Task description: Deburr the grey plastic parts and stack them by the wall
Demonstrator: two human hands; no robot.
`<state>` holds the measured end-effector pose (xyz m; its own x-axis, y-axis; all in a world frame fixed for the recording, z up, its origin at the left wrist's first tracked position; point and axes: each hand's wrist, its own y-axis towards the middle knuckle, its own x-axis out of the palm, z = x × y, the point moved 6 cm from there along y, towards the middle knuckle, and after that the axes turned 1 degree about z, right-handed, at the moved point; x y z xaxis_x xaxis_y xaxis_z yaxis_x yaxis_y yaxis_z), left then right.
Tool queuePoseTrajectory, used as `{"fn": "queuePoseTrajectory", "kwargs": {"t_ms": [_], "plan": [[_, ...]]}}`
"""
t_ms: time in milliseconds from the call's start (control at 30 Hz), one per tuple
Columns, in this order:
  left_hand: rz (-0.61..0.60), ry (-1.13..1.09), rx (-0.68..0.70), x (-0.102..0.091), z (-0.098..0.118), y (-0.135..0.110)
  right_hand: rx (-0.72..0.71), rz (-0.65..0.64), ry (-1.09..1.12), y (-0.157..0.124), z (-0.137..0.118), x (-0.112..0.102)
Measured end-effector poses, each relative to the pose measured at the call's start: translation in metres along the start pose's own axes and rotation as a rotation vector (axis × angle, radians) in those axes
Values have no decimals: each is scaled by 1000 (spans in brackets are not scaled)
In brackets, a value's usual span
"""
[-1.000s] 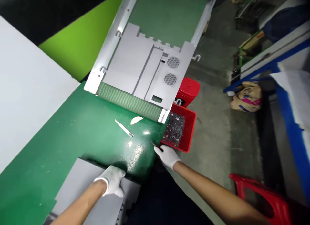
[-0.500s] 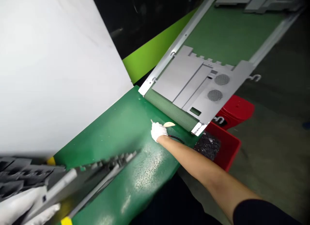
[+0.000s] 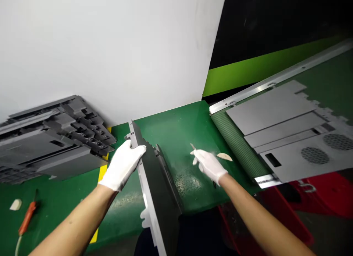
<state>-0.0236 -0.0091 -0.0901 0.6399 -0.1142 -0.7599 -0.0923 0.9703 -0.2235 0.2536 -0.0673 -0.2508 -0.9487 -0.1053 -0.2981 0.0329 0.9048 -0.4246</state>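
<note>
My left hand (image 3: 122,167), in a white glove, grips the upper edge of a dark grey plastic panel (image 3: 157,191) that stands on edge on the green table (image 3: 176,127), tilted toward me. My right hand (image 3: 210,166), also gloved, is closed around a thin pale knife (image 3: 193,147) whose tip sticks out above the fingers. It hovers low over the table just right of the panel. A small cream leaf-shaped scrap (image 3: 224,156) lies beside that hand.
A stack of grey panels (image 3: 49,138) lies at the left against the white wall (image 3: 110,46). Another flat grey panel (image 3: 281,123) rests on the green belt at the right. An orange tool (image 3: 26,217) and a white scrap (image 3: 15,204) lie far left. Red bins (image 3: 322,197) stand below right.
My view swung left. My left hand lifted the grey panel from flat onto its edge. My right hand left the table's edge, reached the knife and took it up.
</note>
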Motion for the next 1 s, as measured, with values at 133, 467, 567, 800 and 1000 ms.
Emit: {"fn": "queuePoseTrajectory", "kwargs": {"t_ms": [133, 467, 567, 800, 1000], "plan": [[266, -258, -153, 4, -20, -1, -29, -246, 78, -83, -47, 17], [179, -536, -111, 13, -30, -5, -339, -253, -804, -175, -142, 41], [53, -493, -50, 11, -28, -8, -408, -204, -940, -180, -147, 56], [36, -424, -42, 7, -32, -8, -481, -122, -1193, -184, -154, 76], [-60, -388, -100, 12, -32, -8, -545, -79, -1321, -190, -158, 79]]}}
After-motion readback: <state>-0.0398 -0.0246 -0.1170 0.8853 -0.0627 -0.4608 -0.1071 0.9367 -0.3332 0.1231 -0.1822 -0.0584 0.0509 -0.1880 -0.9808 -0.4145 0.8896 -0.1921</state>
